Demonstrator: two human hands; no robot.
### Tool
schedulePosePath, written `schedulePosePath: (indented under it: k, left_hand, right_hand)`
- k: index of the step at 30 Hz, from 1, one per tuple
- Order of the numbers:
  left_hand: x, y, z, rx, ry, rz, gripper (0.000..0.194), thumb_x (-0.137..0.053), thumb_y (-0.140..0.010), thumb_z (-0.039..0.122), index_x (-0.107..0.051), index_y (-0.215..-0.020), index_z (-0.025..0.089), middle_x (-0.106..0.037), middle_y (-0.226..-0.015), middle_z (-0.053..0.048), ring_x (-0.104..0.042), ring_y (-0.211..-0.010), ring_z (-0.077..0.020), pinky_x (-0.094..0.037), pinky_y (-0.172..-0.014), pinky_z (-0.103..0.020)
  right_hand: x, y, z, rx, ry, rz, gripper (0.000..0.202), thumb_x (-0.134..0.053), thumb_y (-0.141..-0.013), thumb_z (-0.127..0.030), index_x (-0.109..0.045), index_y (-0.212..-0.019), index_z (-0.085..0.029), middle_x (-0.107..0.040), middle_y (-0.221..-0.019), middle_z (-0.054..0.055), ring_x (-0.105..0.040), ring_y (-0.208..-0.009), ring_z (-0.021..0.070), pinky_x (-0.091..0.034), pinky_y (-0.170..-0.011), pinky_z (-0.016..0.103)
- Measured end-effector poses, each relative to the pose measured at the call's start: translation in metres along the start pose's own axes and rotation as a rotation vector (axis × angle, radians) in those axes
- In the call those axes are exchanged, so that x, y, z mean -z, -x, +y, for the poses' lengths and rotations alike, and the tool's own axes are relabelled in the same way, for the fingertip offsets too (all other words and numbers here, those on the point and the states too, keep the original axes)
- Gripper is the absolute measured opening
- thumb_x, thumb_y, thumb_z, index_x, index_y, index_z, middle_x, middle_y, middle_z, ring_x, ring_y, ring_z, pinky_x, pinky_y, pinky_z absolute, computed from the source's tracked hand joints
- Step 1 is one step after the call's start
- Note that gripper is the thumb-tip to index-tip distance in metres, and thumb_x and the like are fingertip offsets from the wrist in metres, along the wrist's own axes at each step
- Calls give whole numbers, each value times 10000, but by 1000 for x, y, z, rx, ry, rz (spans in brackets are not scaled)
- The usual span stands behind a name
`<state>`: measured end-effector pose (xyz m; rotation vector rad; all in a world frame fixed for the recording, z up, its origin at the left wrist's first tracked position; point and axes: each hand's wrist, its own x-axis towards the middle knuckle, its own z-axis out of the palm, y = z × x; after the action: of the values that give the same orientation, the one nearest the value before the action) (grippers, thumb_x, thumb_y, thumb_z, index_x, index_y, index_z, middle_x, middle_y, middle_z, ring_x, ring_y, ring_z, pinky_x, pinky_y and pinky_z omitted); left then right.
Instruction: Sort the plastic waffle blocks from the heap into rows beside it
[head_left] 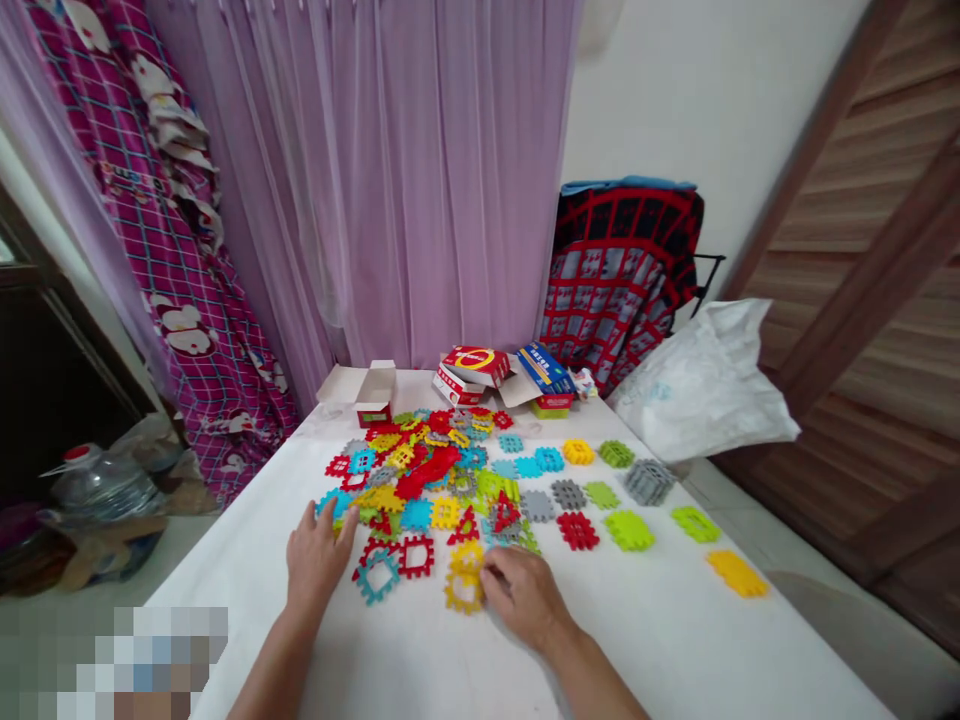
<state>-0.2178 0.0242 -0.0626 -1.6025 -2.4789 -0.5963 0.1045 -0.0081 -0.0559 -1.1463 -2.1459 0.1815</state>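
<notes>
My left hand (pixel 321 552) rests at the near left edge of a heap of plastic interlocking tiles (pixel 420 470), its fingers spread. Its fingertips reach a blue tile (pixel 334 502). My right hand (pixel 529 592) is closed, with thumb and fingertips at the right edge of a yellow interlocking tile (pixel 463 592); a second yellow tile (pixel 466 556) lies against its far side. Between the hands are a blue square frame (pixel 377 577) and a red square frame (pixel 416 556). Part of the heap is hidden behind my fingers.
Right of the heap, tiles sit in small colour groups, among them a grey stack (pixel 649 482), a red stack (pixel 577 531) and a yellow stack (pixel 738 573). Opened cardboard boxes (pixel 480 367) stand at the table's back. A white bag (pixel 701 385) is beyond the right edge.
</notes>
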Motion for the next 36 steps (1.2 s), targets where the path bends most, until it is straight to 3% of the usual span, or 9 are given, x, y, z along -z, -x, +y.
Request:
schedulePosePath:
  k: [4,7,9,11,18,21,29,33,36]
  left_hand:
    - [-12,0,-1,-111,73,122,464,-440,-910,416,-578,-1299,203,-608,-1281,-136,-486,-1296,-328,-438,-1016,-472]
    - [-13,0,-4,-116,105,168,469,-468,-894,407,-563,-1311,214,-613,-1274,-122,-464,-1315,-325,-418,-1048,-478]
    - [-10,1,-2,-82,102,159,487,-438,-910,433,-558,-1318,198,-593,-1302,-138,-456,-1328,-325,-417,-1055,-480]
    - [-4,2,2,-62,92,135,533,-368,-937,473,-562,-1319,157,-568,-1329,-175,-446,-1344,-333,-422,-1056,-482]
    - [9,3,9,-32,100,56,649,-277,-951,526,-576,-1309,74,-472,-1420,-269,-459,-1339,-380,-425,-1057,-505]
    - [11,3,9,-13,100,35,639,-288,-952,524,-567,-1322,85,-462,-1436,-267,-460,-1340,-384,-430,-1051,-515]
    - [11,3,11,-59,53,5,597,-312,-955,496,-579,-1311,97,-530,-1397,-234,-589,-1199,-373,-473,-994,-509]
    - [11,2,10,-80,65,-2,595,-316,-952,509,-575,-1318,117,-555,-1390,-193,-604,-1182,-343,-476,-1001,-479]
    - [11,1,9,-75,84,-13,599,-316,-947,518,-587,-1308,124,-561,-1385,-187,-611,-1168,-343,-482,-995,-476]
  right_hand:
    - [0,-16,4,4,-26,71,168,-484,-886,-189,-633,-814,-219,-682,-754,8,-610,-734,144,-417,-711,243]
    - [11,-37,16,-157,213,160,194,-510,-904,-250,-654,-1024,-198,-702,-1045,95,-591,-1022,236,-408,-884,357]
    - [18,-54,23,-300,387,113,307,-538,-905,-300,-621,-1169,-167,-642,-1233,159,-504,-1198,316,-349,-976,468]
    - [19,-68,27,-386,474,10,333,-536,-916,-348,-624,-1172,-154,-656,-1203,177,-458,-1253,348,-292,-1011,523]
    - [-1,-75,6,-394,421,-113,351,-459,-961,-411,-638,-1147,-175,-709,-1045,157,-511,-1182,319,-268,-996,509]
    - [-5,-71,-3,-369,349,-120,328,-441,-969,-395,-638,-1147,-203,-708,-1067,129,-547,-1115,295,-290,-976,489]
    - [-9,-79,3,-331,337,-114,306,-445,-968,-345,-637,-1160,-204,-707,-1117,121,-500,-1210,292,-269,-1022,498]
    - [6,-70,10,-356,271,-37,342,-377,-982,-277,-623,-1212,-219,-703,-1146,90,-556,-1162,242,-351,-979,398]
    - [29,-43,24,-409,252,-7,363,-323,-984,-242,-658,-1115,-194,-721,-1059,75,-638,-972,188,-421,-859,299]
